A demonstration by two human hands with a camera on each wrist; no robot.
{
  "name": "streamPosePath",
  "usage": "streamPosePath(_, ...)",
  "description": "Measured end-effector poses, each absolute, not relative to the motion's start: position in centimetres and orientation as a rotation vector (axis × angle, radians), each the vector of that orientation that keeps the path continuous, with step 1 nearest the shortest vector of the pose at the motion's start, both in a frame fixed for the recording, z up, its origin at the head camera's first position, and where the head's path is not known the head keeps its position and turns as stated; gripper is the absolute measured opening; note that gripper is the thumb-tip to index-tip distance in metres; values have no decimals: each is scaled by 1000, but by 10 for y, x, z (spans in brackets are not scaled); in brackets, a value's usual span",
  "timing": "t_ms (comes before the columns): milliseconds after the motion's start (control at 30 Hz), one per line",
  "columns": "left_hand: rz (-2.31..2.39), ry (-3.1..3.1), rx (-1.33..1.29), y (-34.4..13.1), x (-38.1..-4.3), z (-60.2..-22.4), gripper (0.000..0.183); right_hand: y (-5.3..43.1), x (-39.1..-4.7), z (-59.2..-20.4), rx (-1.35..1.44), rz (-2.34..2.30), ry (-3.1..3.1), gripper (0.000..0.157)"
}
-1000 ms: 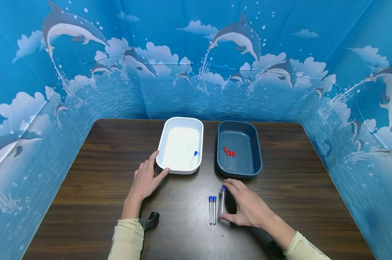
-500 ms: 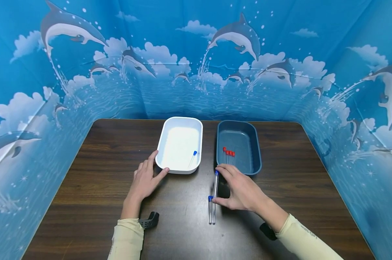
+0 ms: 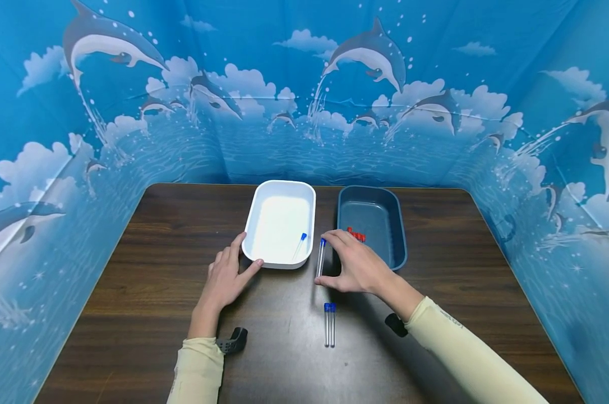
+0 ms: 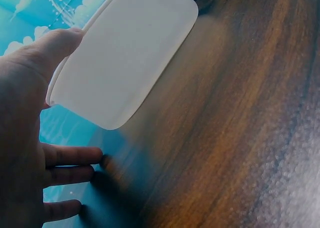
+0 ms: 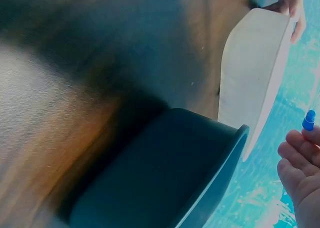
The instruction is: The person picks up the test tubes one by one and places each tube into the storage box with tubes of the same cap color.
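Note:
My right hand (image 3: 360,264) pinches a clear, blue-capped test tube (image 3: 321,259) lengthwise, fingertips at the cap and thumb at the lower end. It is raised between the two bins, close to the white bin's right side. In the right wrist view its blue cap (image 5: 309,120) shows at the fingertips. My left hand (image 3: 229,280) touches the near left corner of the white bin (image 3: 279,265) with thumb and forefinger; in the left wrist view the other fingers (image 4: 70,174) stretch out straight. Inside that bin lies one blue-capped tube (image 3: 300,246).
Two blue-capped tubes (image 3: 330,325) lie side by side on the wooden table (image 3: 148,269) in front. Several red-capped tubes (image 3: 356,235) are in the dark blue bin (image 3: 397,224), partly hidden by my right hand. A dolphin-print curtain (image 3: 304,151) surrounds the table's back and sides.
My right hand has lifted the blue-capped test tube from the table and carried it forward and left, toward the white bin. The left hand has stayed at the bin's corner.

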State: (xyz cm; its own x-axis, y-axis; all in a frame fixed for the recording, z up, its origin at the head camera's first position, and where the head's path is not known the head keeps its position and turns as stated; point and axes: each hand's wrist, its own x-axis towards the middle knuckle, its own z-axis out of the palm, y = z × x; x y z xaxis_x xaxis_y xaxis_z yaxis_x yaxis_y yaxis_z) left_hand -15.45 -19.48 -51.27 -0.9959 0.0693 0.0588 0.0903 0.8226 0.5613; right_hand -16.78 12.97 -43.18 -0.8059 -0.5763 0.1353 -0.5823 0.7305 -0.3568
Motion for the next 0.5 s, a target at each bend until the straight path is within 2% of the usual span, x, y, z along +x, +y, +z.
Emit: streamPosePath(500,-911,-2954,-142,-195,-155,-513,85,101,-212,-437,958,583,-2990,92)
